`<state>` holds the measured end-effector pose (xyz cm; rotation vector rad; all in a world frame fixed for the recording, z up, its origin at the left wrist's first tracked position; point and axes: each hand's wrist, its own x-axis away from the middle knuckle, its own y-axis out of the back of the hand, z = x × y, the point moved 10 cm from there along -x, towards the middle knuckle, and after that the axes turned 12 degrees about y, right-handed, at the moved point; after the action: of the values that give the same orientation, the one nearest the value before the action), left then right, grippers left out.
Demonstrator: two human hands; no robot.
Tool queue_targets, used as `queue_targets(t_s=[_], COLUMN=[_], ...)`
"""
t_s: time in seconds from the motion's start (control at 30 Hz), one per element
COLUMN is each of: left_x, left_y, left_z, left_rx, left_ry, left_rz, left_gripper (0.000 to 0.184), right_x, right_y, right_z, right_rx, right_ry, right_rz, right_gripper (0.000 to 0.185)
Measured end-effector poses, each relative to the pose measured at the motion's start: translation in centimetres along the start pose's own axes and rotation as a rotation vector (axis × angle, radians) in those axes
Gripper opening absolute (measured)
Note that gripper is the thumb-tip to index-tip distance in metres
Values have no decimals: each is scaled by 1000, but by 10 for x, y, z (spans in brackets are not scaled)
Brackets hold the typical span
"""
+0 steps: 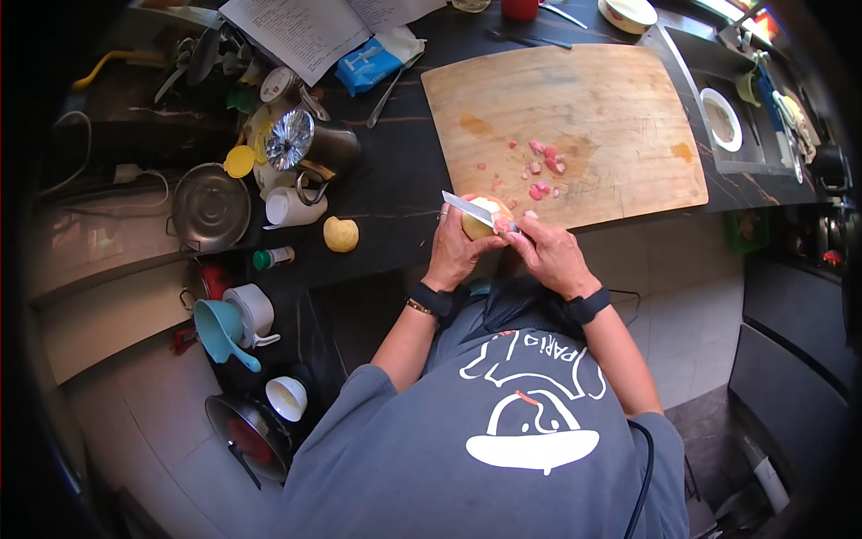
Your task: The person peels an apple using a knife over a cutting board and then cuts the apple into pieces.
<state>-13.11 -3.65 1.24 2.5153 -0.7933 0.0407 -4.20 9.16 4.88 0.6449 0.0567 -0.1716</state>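
Note:
My left hand (452, 254) is closed around a partly peeled apple (479, 228), pale yellow with some reddish skin on it. In my right hand (552, 258) is a knife (469, 207), its blade lying across the top of the apple and pointing up to the left. Fingers cover most of the knife's handle. Both hands are at the near edge of a wooden cutting board (611, 117). Scraps of pink peel (545, 162) lie scattered on the board. A peeled, yellowish apple (341, 234) rests on the dark counter, left of my left hand.
To the left stand a moka pot (332, 151), a white cup (296, 207), a glass lid (211, 207) and a green-capped jar (273, 258). An open book (301, 31) and a blue packet (370, 65) lie behind. At the right is a sink (759, 148).

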Motion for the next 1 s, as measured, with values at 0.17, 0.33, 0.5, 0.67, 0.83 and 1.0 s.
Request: queue_targets(t_s=[0.17, 0.33, 0.5, 0.67, 0.83, 1.0], left_x=[-3, -4, -6, -8, -6, -3], left_y=[-3, -6, -6, -5, -6, -5], left_z=[4, 11, 15, 11, 9, 9], left_rx=[-60, -73, 21, -11, -39, 31], left_ry=[0, 85, 72, 35, 82, 10], left_rz=[-22, 18, 11, -27, -14, -44], left_gripper=[89, 93, 89, 83, 79, 81], right_x=[-5, -7, -6, -8, -8, -4], right_y=[1, -1, 0, 2, 2, 0], right_z=[0, -1, 2, 6, -8, -22], right_rx=[12, 26, 87, 139, 101, -108], right_ry=[-1, -18, -34, -35, -79, -168], right_rz=[-30, -41, -46, -75, -90, -92], right_gripper=[30, 29, 28, 27, 28, 29])
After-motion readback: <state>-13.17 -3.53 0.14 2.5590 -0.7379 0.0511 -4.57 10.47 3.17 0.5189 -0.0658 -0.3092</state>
